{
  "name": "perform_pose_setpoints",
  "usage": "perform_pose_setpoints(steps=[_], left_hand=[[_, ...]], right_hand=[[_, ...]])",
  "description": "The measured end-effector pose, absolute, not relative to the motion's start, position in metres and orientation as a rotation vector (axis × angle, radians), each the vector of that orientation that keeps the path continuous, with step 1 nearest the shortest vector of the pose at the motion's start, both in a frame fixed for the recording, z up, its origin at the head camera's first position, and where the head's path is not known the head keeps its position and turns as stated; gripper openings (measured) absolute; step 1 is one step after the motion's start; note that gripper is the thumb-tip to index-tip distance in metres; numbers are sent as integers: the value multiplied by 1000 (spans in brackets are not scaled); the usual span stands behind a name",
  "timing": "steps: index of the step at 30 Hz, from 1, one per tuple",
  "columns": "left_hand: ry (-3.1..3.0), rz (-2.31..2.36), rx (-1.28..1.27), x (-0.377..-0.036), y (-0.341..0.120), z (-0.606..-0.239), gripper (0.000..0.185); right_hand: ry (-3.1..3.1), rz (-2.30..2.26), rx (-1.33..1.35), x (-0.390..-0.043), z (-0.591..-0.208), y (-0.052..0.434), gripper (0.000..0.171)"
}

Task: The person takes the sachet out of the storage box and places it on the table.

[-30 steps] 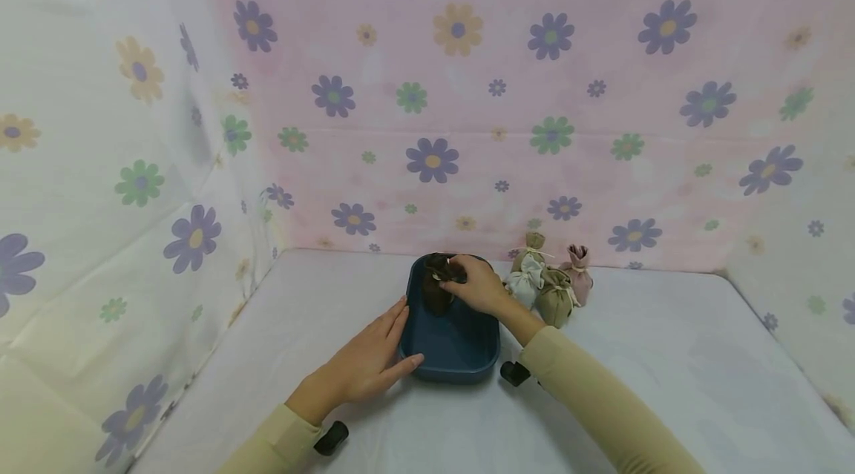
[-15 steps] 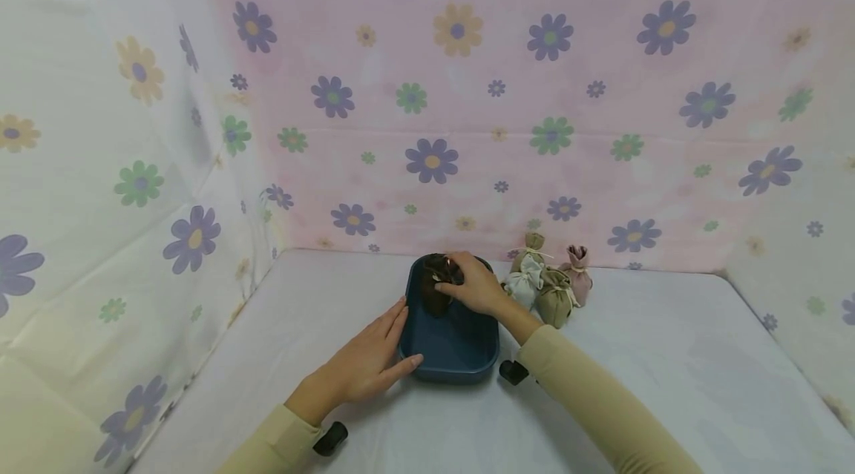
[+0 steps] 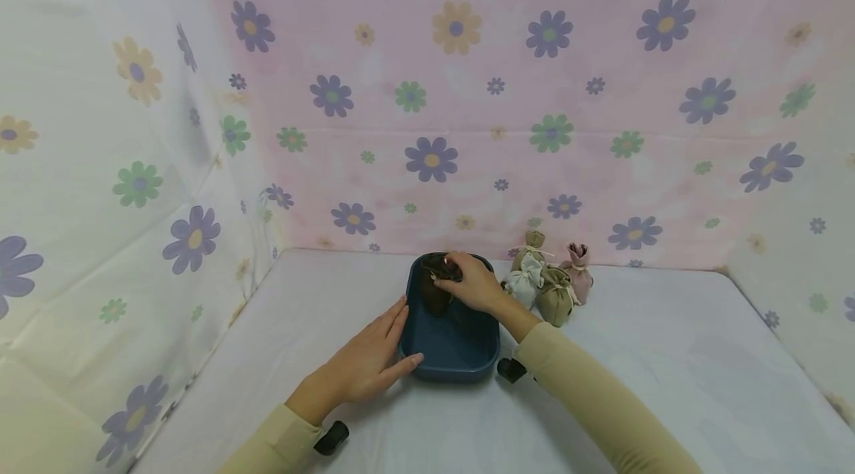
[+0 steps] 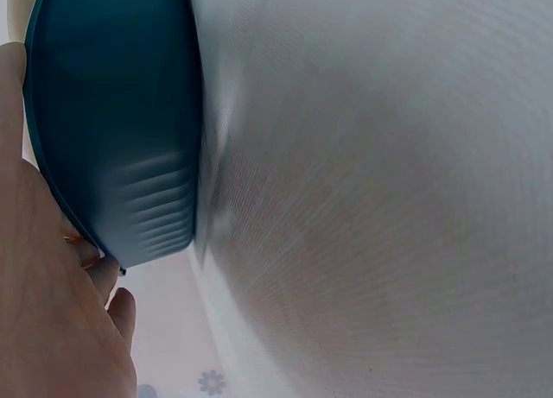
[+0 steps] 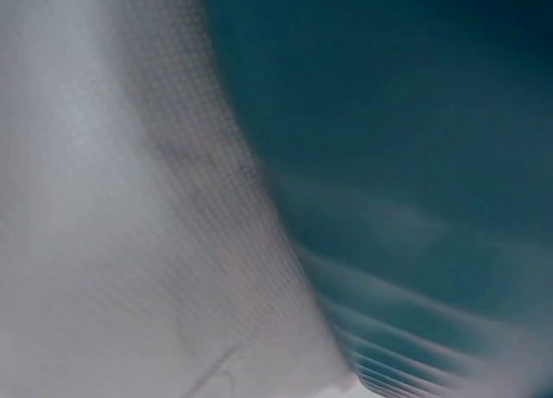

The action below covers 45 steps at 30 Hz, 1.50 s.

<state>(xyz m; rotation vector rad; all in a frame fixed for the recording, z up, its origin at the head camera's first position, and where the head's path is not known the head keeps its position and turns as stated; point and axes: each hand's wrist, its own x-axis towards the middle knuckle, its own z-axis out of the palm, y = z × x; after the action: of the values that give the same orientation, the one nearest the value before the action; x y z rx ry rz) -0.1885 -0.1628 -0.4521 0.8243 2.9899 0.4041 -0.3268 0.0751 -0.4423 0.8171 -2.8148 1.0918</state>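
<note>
A dark blue plastic basin (image 3: pixel 454 355) stands on the white-covered table. Inside it, toward the far left, is a small dark brown cloth pouch (image 3: pixel 437 300) with a gathered top. My right hand (image 3: pixel 474 285) reaches over the basin's right side and pinches the pouch near its neck, partly covering it. My left hand (image 3: pixel 367 359) rests along the basin's left rim with its fingers straight and thumb at the near left corner. In the left wrist view, fingers of the left hand (image 4: pixel 52 277) touch the basin's rim. The right wrist view shows the basin's ribbed outer wall (image 5: pixel 406 243) but not the hand.
Right of the basin stand several tied cloth pouches: a white one (image 3: pixel 524 281), an olive one (image 3: pixel 556 300), a pink one (image 3: pixel 580 277) and a tan one (image 3: pixel 534 240). Behind the table hangs a pink flowered cloth (image 3: pixel 374 170); white flowered cloth (image 3: pixel 87 251) lines the left side.
Almost nothing differs. The right hand and the brown pouch top have shifted very slightly left; the left hand and the basin stay in place.
</note>
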Motion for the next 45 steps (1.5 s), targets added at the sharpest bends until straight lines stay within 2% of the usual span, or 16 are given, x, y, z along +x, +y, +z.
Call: perform_pose_setpoints(steps=[7, 15, 24, 32, 45], left_hand=[[3002, 405, 830, -189, -163, -457, 93], [2994, 422, 844, -190, -162, -456, 93], [2994, 408, 836, -190, -162, -456, 95], [2990, 395, 851, -192, -163, -453, 95], [2998, 412, 830, -192, -165, -458, 96]], right_hand=[[-2793, 1165, 790, -326, -440, 79, 54], [-2680, 1382, 824, -321, -433, 86, 41], [-2639, 1399, 882, -306, -418, 92, 34], [-2597, 1455, 925, -285, -395, 115, 34], [-2584, 1490, 833, -256, -373, 165, 31]])
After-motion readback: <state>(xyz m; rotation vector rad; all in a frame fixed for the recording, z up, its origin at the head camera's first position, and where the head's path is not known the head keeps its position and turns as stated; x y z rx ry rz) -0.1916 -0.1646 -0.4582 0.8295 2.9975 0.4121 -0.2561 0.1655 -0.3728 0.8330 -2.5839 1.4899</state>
